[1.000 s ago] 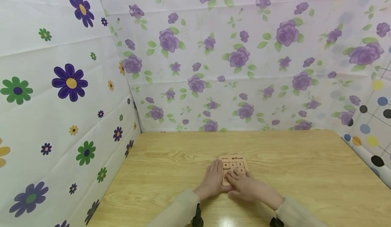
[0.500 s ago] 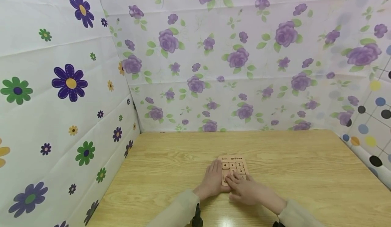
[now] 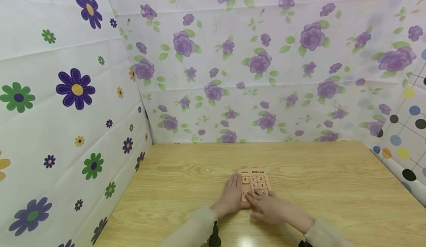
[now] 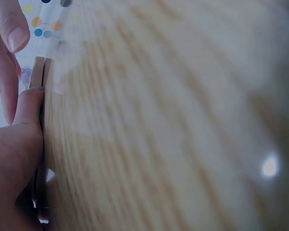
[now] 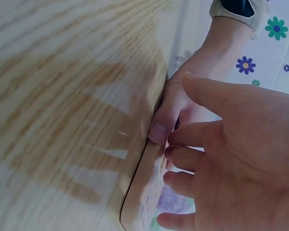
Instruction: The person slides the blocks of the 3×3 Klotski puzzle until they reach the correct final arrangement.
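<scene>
A wooden sliding number puzzle (image 3: 269, 184) lies flat on the table, with number tiles 4, 1 and 2 in its far row. In the middle row, tiles 5 (image 3: 254, 185) and 3 (image 3: 262, 185) sit right of a bare slot; tile 6 (image 3: 264, 192) shows at the near right. My left hand (image 3: 230, 195) lies along the puzzle's left side with straight fingers, its thumb (image 5: 159, 131) against the near edge. Over the near row, my right hand (image 3: 267, 207) has loosely bent fingers, the fingertips at the near-left tiles, partly hiding them. Contact there cannot be made out.
The wood-grain table (image 3: 186, 165) extends around the puzzle on all sides. A flowered cloth (image 3: 213, 110) hangs behind its far edge, another cloth with daisies (image 3: 76, 136) at the left, and a dotted one (image 3: 404, 143) at the right.
My right hand's fingers have drawn back from the middle row toward the near row, uncovering tile 5 and then tile 6. The left hand and the puzzle stay in place.
</scene>
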A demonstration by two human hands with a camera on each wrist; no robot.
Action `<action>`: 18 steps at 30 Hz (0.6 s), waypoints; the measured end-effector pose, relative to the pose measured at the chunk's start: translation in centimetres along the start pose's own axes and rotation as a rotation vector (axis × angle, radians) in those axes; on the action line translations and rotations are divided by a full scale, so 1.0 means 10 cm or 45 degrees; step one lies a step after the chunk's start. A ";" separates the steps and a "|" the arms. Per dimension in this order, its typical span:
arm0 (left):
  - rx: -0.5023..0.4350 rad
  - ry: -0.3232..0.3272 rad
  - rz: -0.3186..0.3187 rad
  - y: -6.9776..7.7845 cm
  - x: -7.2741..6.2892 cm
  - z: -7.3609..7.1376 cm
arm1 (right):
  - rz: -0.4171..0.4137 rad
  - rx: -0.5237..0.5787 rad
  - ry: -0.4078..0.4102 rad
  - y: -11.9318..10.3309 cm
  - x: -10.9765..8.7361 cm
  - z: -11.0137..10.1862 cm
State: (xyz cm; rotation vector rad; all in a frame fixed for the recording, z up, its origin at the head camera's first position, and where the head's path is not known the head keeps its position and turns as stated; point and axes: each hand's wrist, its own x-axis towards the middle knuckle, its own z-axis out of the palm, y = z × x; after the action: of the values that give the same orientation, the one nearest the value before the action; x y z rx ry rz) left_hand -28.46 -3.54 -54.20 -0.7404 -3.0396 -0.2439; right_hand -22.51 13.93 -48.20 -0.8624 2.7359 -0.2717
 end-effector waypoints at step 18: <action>0.074 0.000 0.021 -0.02 0.00 0.01 | 0.004 0.007 0.063 0.10 0.21 -0.03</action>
State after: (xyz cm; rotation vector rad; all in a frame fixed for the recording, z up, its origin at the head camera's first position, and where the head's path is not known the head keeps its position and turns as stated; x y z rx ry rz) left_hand -28.59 -3.68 -54.32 -0.7614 -3.0248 -0.1545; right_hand -24.77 13.52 -48.52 -0.8611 2.7803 -0.3041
